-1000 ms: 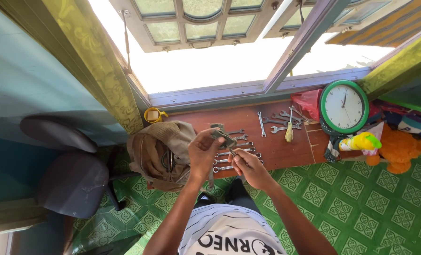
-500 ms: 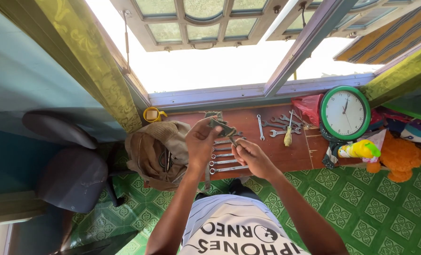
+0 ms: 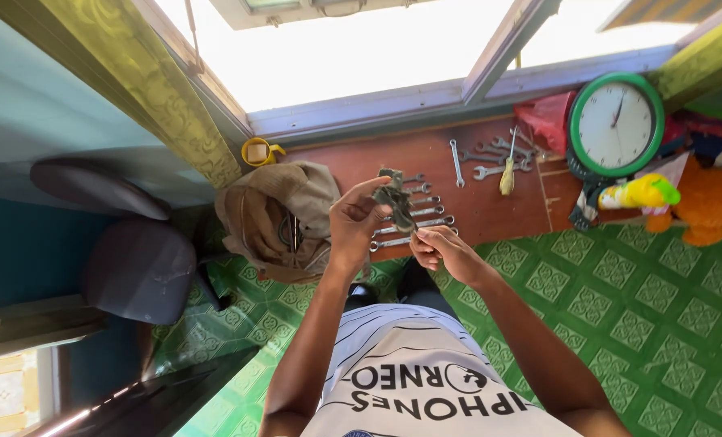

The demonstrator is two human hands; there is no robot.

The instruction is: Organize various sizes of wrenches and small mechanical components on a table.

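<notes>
Here both the left hand [image 3: 359,220] and the right hand [image 3: 439,247] grasp a dark metal tool [image 3: 396,200], while the wrenches [image 3: 414,218] lie in a row on the surface [image 3: 474,202].

Few things of this kind show. A red plastic bag [image 3: 549,121] lies crumpled at the far right end of the wooden board [image 3: 361,162], under the window frame and touching the round green-rimmed wall clock [image 3: 617,124], whose white dial faces up. The white shirt [image 3: 426,380] at the bottom edge carries a band of dark printed lettering. No labels, signs or screens are visible
</notes>
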